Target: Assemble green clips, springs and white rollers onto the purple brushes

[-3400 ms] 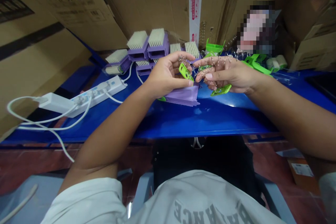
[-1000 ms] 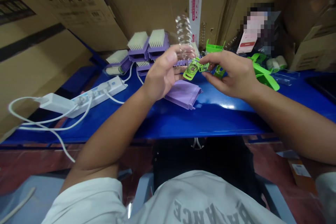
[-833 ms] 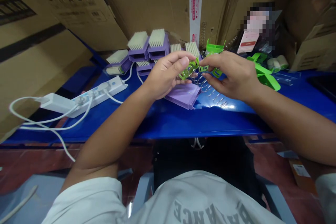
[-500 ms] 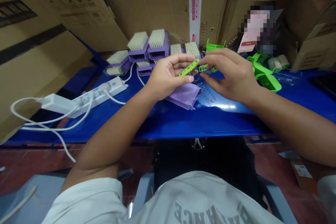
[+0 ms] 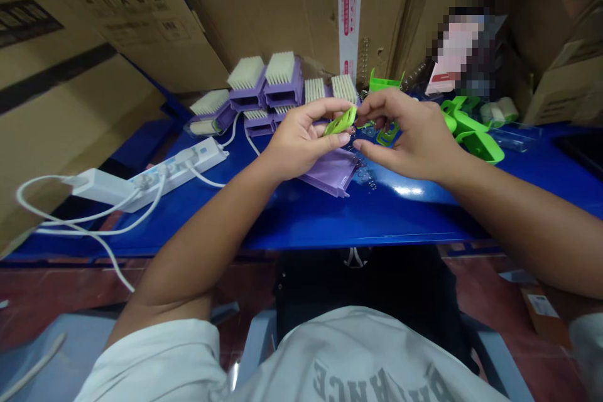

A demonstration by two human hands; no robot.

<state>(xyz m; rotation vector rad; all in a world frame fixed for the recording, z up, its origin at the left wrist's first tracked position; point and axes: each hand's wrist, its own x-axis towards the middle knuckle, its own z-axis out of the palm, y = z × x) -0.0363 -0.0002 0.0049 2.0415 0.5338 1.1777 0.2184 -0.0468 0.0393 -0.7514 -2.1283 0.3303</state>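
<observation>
Head view: you sit at a blue bench with a lilac plastic panel lying on it beneath your hands. Your left hand pinches a flat lime-green plastic clip between thumb and fingers, raised off the bench. Your right hand curls around a second green clip, a thin wire spring just below.

Shirt: the grey T-shirt bore large upside-down letters, with "ANCE" legible.
Far wall: the white strapping tape on the carton carried red print, too small to read.
Left: the carton had dark print, also unreadable.
</observation>
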